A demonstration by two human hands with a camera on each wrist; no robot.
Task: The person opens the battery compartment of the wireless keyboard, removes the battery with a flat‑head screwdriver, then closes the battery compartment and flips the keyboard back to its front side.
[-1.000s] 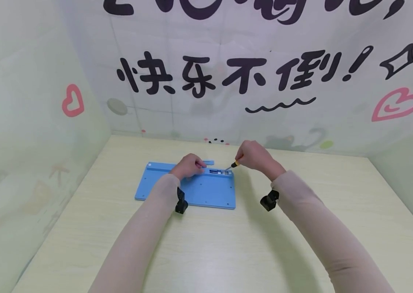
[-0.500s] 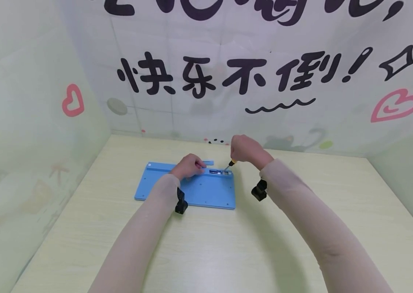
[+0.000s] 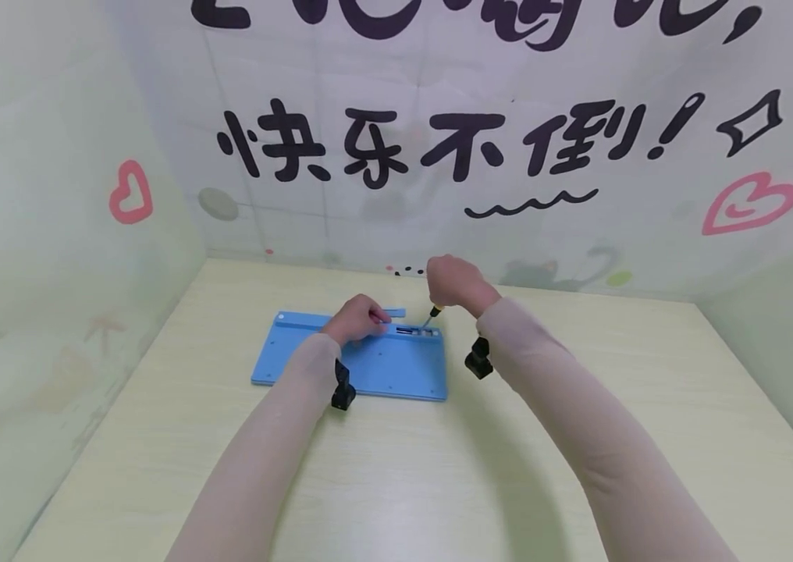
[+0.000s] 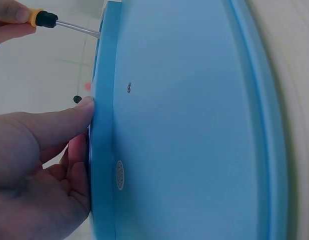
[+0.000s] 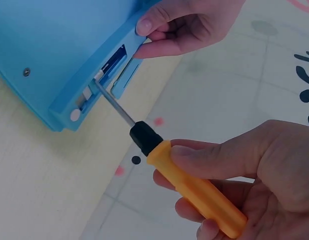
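Evidently, the left hand pinches the raised far edge of the blue keyboard, probably to steady it. Just beyond that hand lies a narrow blue cover. Between the hands, the screwdriver slants into an uncovered slot — the right hand gripping its yellow handle, likely for control. The keyboard, below both hands, seems underside up — flat, smooth, dotted with small screws.

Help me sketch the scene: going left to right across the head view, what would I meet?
Left-wall pink heart → grey oval on the wall → left hand → right hand holding the screwdriver → right-hand pink heart.
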